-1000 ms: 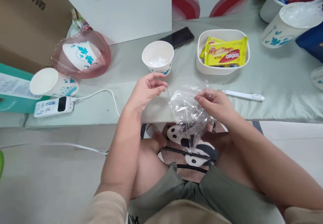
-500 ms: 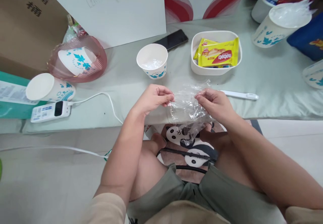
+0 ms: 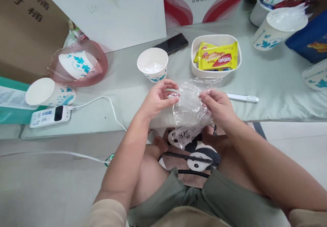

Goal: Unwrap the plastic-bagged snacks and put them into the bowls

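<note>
A crumpled clear plastic bag hangs between my hands over the near edge of the cloth-covered bench, its lower end drooping above my lap. My right hand pinches the bag's right side between thumb and fingers. On its left side, my left hand has thumb and fingers apart, with the fingertips at the bag's rim. Just beyond my left hand stands a white paper cup with blue leaf prints and crinkled clear plastic inside. Past the bag sits a white tub holding yellow wafer packs.
A white pen-like stick lies right of my right hand. Behind the cup is a black phone. To the left are a power strip, a tipped paper cup and a pink bowl. Another cup stands at right.
My left hand's fingers have spread from a pinch on the bag. The bag's upper part has opened wider and rounder. My right hand keeps its pinch.
</note>
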`<state>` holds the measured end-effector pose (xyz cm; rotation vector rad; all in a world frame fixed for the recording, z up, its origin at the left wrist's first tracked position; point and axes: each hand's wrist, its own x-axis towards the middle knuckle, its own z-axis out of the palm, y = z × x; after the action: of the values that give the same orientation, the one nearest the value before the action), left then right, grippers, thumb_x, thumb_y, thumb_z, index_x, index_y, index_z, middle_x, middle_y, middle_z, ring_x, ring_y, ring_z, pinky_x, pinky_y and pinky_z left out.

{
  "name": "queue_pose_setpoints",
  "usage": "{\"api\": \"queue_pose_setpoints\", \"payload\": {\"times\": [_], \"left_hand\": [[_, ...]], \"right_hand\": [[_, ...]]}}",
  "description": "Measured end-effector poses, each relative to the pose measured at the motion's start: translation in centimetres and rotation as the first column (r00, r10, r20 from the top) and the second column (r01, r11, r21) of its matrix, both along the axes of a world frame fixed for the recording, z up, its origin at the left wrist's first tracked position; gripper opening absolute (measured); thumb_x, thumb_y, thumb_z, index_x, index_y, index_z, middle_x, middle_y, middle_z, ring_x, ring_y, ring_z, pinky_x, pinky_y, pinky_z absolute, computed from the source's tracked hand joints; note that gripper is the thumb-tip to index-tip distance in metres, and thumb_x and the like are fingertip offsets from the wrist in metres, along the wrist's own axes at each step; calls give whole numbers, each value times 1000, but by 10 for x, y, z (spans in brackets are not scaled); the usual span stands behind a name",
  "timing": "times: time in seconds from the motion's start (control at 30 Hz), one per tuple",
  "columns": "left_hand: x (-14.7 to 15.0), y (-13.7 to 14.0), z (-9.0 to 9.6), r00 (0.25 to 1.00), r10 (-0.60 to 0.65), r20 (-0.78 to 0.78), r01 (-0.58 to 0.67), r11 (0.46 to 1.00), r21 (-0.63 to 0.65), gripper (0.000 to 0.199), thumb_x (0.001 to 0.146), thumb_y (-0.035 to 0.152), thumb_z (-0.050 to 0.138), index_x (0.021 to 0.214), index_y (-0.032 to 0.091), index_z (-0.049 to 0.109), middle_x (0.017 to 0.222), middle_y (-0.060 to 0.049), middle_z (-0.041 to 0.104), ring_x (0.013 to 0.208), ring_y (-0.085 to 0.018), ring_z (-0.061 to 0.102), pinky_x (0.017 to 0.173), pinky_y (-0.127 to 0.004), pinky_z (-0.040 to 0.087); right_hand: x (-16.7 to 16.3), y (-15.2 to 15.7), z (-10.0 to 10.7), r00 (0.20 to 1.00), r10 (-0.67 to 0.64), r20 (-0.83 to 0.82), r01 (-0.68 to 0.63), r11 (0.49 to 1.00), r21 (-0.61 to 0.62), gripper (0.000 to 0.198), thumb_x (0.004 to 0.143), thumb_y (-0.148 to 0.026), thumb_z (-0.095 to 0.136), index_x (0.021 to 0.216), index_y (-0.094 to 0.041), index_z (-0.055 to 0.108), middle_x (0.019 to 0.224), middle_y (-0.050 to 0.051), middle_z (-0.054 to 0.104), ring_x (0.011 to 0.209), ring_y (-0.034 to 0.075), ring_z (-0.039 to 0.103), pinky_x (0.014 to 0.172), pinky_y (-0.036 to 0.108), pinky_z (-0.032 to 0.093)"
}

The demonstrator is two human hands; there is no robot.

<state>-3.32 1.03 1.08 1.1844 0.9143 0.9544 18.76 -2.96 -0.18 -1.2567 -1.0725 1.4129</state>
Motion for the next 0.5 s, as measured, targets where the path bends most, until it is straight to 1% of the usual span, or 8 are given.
{"api": "queue_pose_setpoints", "payload": {"times": [0.07,0.17,0.27,0.33,0.5], "left_hand": [[1,-1,-1,998,-31,-54,33,999,30,49,60,32,91,99,21,62,105,-4,69,86,-14,69,75,-26,55],[4,-2,-4,994,-26,-106,28,999,15,49,60,35,91,97,18,64,96,-4,71,84,-15,68,75,-27,55],[7,0,-6,989,34,-145,-30,999,27,46,58,37,91,92,16,69,90,-4,72,81,-16,67,72,-28,54],[8,1,-6,983,92,-158,-84,995,54,41,59,37,90,88,15,71,85,-3,72,76,-14,65,69,-27,53],[9,0,-2,963,181,-198,-171,983,62,24,71,38,82,78,17,72,70,-1,69,62,-11,60,59,-25,49]], "right_hand": [[0,0,1,999,10,31,-11,1000,14,32,80,-50,75,76,-21,61,58,-5,51,46,7,39,44,24,27],[-2,-2,2,993,52,104,-55,998,29,31,82,-48,73,75,-20,61,60,-4,53,50,8,42,47,24,30],[-5,-2,2,982,108,155,-113,993,23,32,82,-50,71,75,-19,61,60,-4,52,50,8,42,47,24,30],[-8,-2,2,979,118,167,-123,992,20,34,82,-51,70,75,-20,60,60,-5,52,49,8,41,47,24,30],[-11,-1,2,976,114,184,-121,992,29,35,83,-53,68,75,-21,57,60,-5,51,49,8,40,46,24,29]]}}
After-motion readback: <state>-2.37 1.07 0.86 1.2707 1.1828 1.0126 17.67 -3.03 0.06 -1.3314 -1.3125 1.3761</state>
